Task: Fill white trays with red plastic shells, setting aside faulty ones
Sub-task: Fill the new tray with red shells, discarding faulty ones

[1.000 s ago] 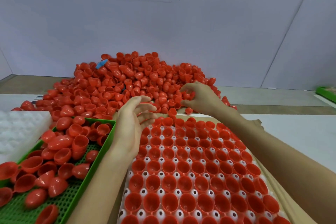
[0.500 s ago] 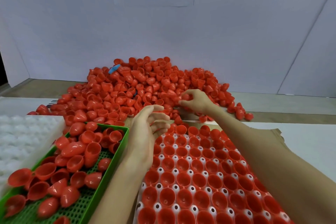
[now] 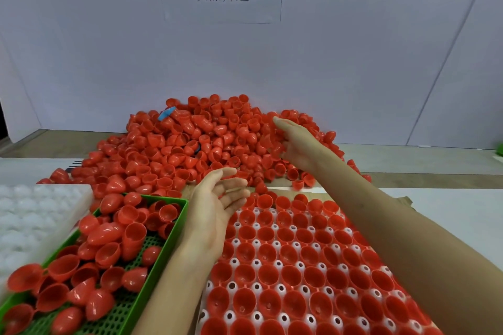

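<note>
1. Right hand (image 3: 295,144) lies in the far heap of red plastic shells (image 3: 190,144); its grip cannot be told. Raking may spill shells onto the near white moulded tray (image 3: 256,263).
2. Left hand (image 3: 217,204), fingers spread and empty, hovers beside the green perforated bin (image 3: 174,228): nudging risks mixing rejects.

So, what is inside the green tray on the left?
Loose red shells lie heaped inside the green tray. Its perforated floor shows only in patches; the rest is covered by shells.

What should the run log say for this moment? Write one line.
left hand: open, above far-left corner of white moulded tray | right hand: in heap of red plastic shells, grip unclear | green perforated bin: holds shells
</note>
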